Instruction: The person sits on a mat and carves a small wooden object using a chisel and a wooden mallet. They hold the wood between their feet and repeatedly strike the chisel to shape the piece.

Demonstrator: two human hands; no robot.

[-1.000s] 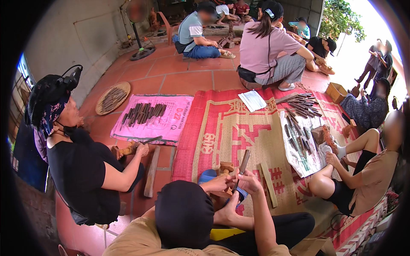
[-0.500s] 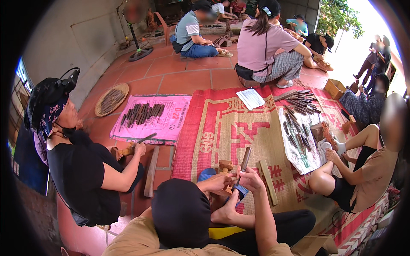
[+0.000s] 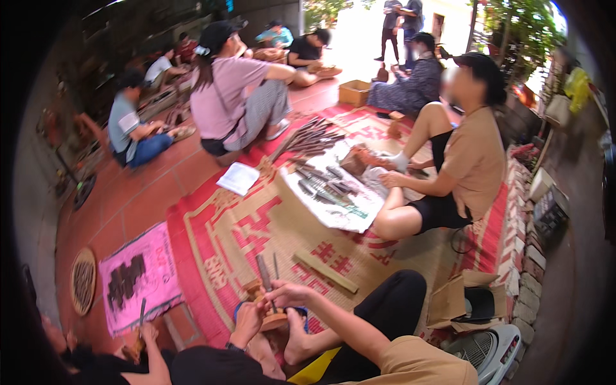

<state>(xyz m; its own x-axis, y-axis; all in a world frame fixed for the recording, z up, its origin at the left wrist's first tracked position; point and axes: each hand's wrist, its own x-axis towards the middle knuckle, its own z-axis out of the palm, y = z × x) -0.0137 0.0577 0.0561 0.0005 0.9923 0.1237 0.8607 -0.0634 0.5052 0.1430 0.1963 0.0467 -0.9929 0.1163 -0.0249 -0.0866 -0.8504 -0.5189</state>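
Observation:
Neither of my hands shows. Just below the view, a person in a tan shirt (image 3: 427,362) sits on the mat, seen from behind. This person's hands (image 3: 287,293) hold a long chisel-like tool (image 3: 264,273) upright against a small carved wooden piece (image 3: 274,319) by their bare foot. A second thin rod (image 3: 276,264) stands up beside it. At the lower left, another person's hand (image 3: 149,333) grips a narrow tool (image 3: 142,311) over a blurred wooden piece. On a pink sack (image 3: 163,266) lie several dark tools (image 3: 127,282).
Several tools lie on a white sack (image 3: 350,221) and heaped on the red-and-tan mat (image 3: 237,247). A wooden strip (image 3: 326,273), paper (image 3: 238,178), a round basket (image 3: 92,269), a cardboard box (image 3: 446,305) and a fan (image 3: 491,350) stand around. Several people sit working; a brick edging (image 3: 513,237) runs along the right.
My view has swung to the right, so the scene has shifted left and the box and fan have come in. The tan-shirted person still holds the tool at the wooden piece.

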